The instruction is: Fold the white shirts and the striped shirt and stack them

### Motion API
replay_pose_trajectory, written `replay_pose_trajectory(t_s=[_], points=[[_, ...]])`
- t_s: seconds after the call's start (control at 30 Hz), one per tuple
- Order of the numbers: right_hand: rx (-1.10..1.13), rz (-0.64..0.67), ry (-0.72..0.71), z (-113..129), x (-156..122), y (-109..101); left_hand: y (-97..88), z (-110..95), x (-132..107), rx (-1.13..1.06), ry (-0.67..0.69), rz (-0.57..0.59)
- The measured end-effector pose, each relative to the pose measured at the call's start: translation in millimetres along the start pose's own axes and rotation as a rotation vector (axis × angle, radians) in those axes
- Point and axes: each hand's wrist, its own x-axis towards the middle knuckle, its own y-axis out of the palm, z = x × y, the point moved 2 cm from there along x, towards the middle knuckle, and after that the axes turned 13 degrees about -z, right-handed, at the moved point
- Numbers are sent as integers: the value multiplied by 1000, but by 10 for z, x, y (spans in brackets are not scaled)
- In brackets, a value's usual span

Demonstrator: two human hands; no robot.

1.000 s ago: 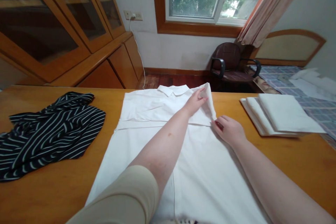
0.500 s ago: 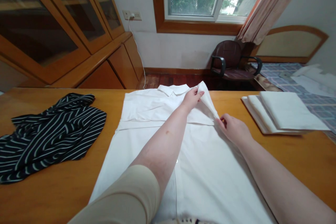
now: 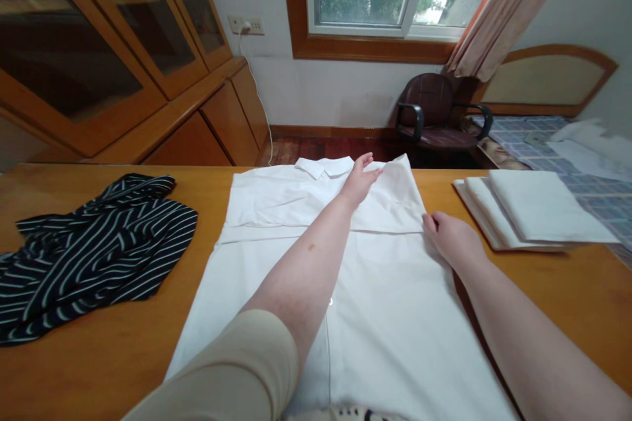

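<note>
A white shirt (image 3: 385, 316) lies spread on the wooden table, its buttoned front up and its collar at the far edge. Both sleeves are laid across the chest below the collar. My left hand (image 3: 360, 183) is over the upper right of the shirt, fingers stretched and apart, holding nothing. With closed fingers, my right hand (image 3: 451, 237) pinches the shirt's folded sleeve at its right side edge. The fold's top right corner stands slightly raised. My left forearm covers part of the shirt's middle.
A black-and-white striped garment (image 3: 108, 250) lies crumpled on the table (image 3: 118, 355) at left. Several folded white cloths (image 3: 543, 210) are stacked at right. Beyond the table stand an office chair (image 3: 434, 108), a bed and a wooden cabinet (image 3: 192, 99).
My right hand has moved right, drawing the sleeve's folded edge outward and flatter. My left hand has let go of the cloth and its fingers have opened.
</note>
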Motion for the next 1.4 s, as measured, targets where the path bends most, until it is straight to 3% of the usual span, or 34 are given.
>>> replay_pose_trajectory(t_s=[0.1, 0.2, 0.33, 0.43, 0.63, 0.83, 0.93, 1.0, 1.07, 1.2, 1.4], points=[[18, 45, 101, -73, 37, 60, -21, 50, -23, 339, 93, 60], [140, -64, 130, -102, 53, 104, -6, 103, -78, 762, 270, 211], [388, -276, -132, -2, 25, 150, 35, 156, -166, 1204, 396, 383], [390, -216, -311, 88, -8, 209, 44, 173, -210, 1359, 417, 425], [241, -166, -238, 59, 6, 232, 112, 156, -305, 1440, 414, 380], [367, -179, -72, -61, 61, 278, 329, 122, -526, 1364, 556, 648], [474, -248, -15, -102, 83, 272, 332, 145, -576, 1366, 542, 686], [577, -281, -47, -80, 112, 261, 315, 168, -583, 1361, 546, 670], [640, -217, -132, -11, 178, 290, 302, 193, -576, 1372, 542, 618], [491, 24, -216, 114, 495, 496, 306, 225, -557, 1428, 495, 516], [399, 78, -134, -34, 1236, 763, 294, 173, -564, 1441, 482, 538]])
